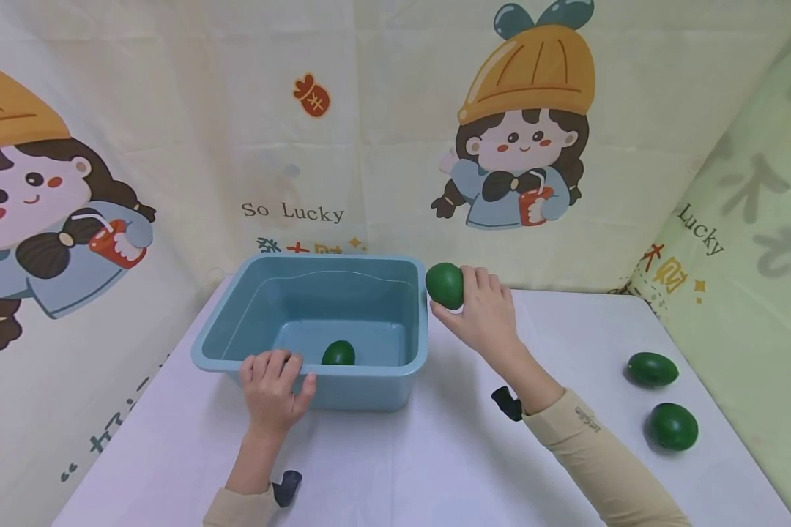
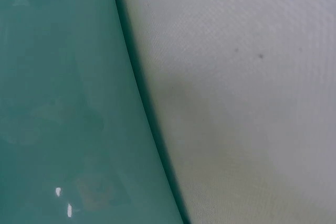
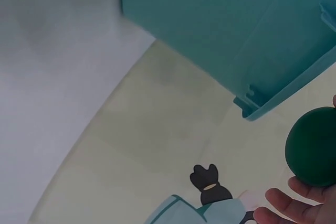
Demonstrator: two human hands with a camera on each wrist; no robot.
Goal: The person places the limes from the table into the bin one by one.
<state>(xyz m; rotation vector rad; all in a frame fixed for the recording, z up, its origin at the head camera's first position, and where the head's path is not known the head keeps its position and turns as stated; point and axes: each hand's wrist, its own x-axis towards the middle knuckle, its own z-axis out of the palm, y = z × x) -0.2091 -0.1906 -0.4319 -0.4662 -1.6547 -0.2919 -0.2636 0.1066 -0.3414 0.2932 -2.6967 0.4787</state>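
A light blue plastic basin [image 1: 369,391] stands on the table. My left hand [image 1: 272,391] grips its front rim, fingers over the edge and thumb against the outside wall. Beyond the basin's right rim, my right hand [image 1: 484,311] holds up a dark green oval fruit [image 1: 444,285] between thumb and fingers. In the right wrist view the same fruit [image 3: 315,148] shows at the right edge, beside the basin's outer wall [image 3: 210,30]. Another green fruit [image 1: 339,353] lies inside the basin, partly hidden by the front rim. The left wrist view has only basin wall [image 2: 58,87] and cloth.
Two more green fruits, one farther back [image 1: 652,369] and one nearer [image 1: 674,427], lie on the right part of the white-covered table [image 1: 448,468]. Cloth printed with cartoon figures [image 1: 382,161] hangs behind the table and along both sides.
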